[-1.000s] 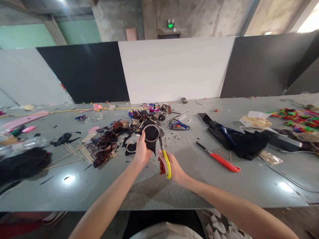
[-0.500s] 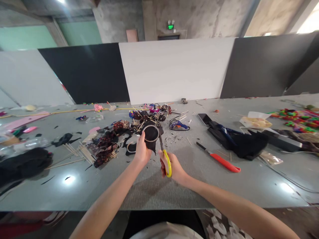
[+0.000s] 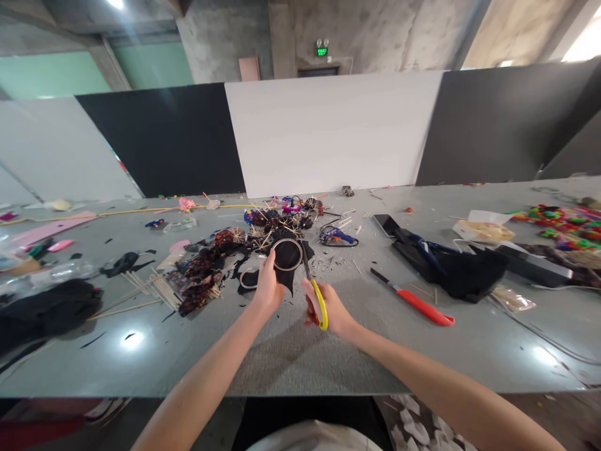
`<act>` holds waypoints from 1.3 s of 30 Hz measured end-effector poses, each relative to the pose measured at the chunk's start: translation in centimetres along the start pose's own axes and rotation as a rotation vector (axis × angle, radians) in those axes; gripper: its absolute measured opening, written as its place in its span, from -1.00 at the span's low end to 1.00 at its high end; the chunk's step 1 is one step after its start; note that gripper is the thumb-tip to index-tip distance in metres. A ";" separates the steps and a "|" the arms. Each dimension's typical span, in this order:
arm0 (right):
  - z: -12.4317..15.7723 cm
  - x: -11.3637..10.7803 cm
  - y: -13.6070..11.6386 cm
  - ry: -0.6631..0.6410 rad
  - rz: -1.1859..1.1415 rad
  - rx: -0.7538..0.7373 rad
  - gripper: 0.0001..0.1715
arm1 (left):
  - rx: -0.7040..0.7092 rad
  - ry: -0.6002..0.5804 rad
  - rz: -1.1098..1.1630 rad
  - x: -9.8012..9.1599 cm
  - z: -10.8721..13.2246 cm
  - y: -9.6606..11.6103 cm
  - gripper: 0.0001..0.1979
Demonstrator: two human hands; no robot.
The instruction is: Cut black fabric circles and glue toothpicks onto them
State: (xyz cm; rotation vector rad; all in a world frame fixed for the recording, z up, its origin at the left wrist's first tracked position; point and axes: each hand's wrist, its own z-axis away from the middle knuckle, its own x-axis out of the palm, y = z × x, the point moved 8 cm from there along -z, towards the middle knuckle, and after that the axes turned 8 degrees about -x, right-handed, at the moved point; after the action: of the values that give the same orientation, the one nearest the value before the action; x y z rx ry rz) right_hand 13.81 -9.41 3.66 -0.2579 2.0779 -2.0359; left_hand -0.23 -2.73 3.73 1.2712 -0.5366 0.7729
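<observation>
My left hand [image 3: 267,289] is closed round a pale ring with black fabric [image 3: 287,257] stretched over it, held up above the grey table [image 3: 291,357]. My right hand [image 3: 326,308] grips yellow-handled scissors [image 3: 315,289], whose blades point up along the ring's right edge. A second pale ring [image 3: 248,277] lies on the table just left of my left hand, among black fabric scraps.
Dark patterned fabric pieces [image 3: 200,275], wooden sticks [image 3: 154,289] and spiky balls lie to the left and behind. A blue glue gun [image 3: 339,237], a red-handled cutter [image 3: 416,300], a black bundle [image 3: 451,263] and a phone [image 3: 385,223] lie to the right. Colourful items [image 3: 558,225] sit far right.
Both hands have shifted slightly right and away. The scissors have edged further up along the ring's right side.
</observation>
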 end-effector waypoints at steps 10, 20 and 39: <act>-0.2 -0.7 0.1 0.033 0.066 0.041 -0.21 | -0.010 -0.011 -0.011 0.2 0.1 0.0 -0.73; -0.2 -1.0 -0.4 0.013 0.145 -0.032 -0.26 | -0.035 0.004 -0.026 -0.2 0.1 -0.5 -0.73; -1.8 -4.2 -1.7 0.017 0.270 -0.104 -0.28 | -0.051 -0.013 -0.073 -0.2 -0.2 -0.4 -0.75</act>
State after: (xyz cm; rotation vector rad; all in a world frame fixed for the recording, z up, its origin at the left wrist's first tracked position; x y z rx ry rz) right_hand 17.26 -6.62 5.58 0.0236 2.1014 -1.7818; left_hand -0.08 -2.63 3.29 1.2424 -0.5148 0.6861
